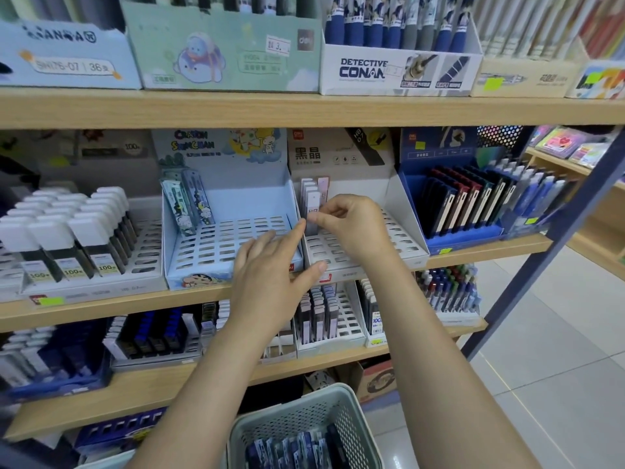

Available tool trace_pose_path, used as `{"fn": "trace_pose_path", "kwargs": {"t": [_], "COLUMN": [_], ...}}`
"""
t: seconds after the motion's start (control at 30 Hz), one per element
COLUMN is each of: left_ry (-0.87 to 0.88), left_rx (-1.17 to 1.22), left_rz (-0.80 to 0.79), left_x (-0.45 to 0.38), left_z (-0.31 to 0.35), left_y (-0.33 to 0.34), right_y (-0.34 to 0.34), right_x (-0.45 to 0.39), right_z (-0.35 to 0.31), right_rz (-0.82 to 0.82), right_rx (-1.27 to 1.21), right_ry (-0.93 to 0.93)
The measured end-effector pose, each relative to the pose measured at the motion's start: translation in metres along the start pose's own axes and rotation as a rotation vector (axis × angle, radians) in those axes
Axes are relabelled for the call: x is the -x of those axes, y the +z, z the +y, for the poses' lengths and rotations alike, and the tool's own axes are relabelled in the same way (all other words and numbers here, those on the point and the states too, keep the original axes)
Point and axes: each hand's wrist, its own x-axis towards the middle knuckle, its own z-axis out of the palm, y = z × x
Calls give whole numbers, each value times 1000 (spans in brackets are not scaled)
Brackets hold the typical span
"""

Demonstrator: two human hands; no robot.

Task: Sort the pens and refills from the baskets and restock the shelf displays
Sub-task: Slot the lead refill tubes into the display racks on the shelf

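My right hand (pixel 351 228) pinches a slim white-and-grey lead refill case (pixel 313 211) standing in the left column of the white slotted display box (pixel 399 245) on the middle shelf. A few more refill cases (pixel 309 188) stand behind it. My left hand (pixel 274 269) lies with straight fingers against the front left corner of that box, beside the pale blue cartoon display box (pixel 216 245), which holds two or three packs at its back left. A grey-green perforated basket (pixel 304 424) with several dark blue refill packs (pixel 297 451) sits below my arms.
Wooden shelves carry other displays: white-capped refill tubes (pixel 71 231) at left, a blue box of dark cases (pixel 466 204) at right, pen boxes on the top shelf (pixel 399 69). A dark blue metal post (pixel 548 248) slants at right, with tiled floor (pixel 558 367) beyond.
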Motion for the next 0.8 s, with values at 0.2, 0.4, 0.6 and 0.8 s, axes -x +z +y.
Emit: {"fn": "trace_pose_path", "kwargs": {"t": [0.2,0.4,0.6,0.8], "left_ry": [164,312,-86,-260], "left_rx": [76,-39,-169,-109], "left_rz": [217,297,-385,-548], "left_x": [18,84,192,254], "left_z": [-10,-53,-152,-182], "left_y": [-4,14,117,205], "right_y": [-8,8,85,166], "right_x": [33,130,231,284], "right_z": [-11,3,105,188], "right_rz": [186,280,-442,-708], "right_rx": [152,263,369,220], "right_ry": [-206,-322,278,674]}}
